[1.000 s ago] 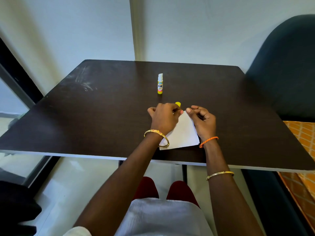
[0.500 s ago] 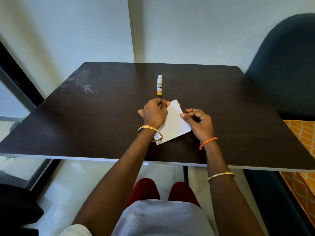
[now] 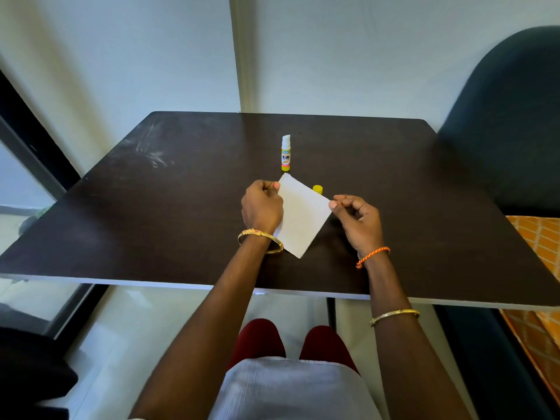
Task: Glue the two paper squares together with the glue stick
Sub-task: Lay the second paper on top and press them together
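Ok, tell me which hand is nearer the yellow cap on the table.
Right. The right hand sits just right of and nearer the camera than the yellow cap; the left hand is farther, across the paper.

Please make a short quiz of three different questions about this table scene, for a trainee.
1. True or false: the white and yellow glue stick stands upright and uncapped.
2. Which of the hands pinches the far corner of the white paper square? A) left hand B) right hand
3. Fill in: the small yellow cap rests on the dark brown ____.

Key: 1 true; 2 A; 3 table.
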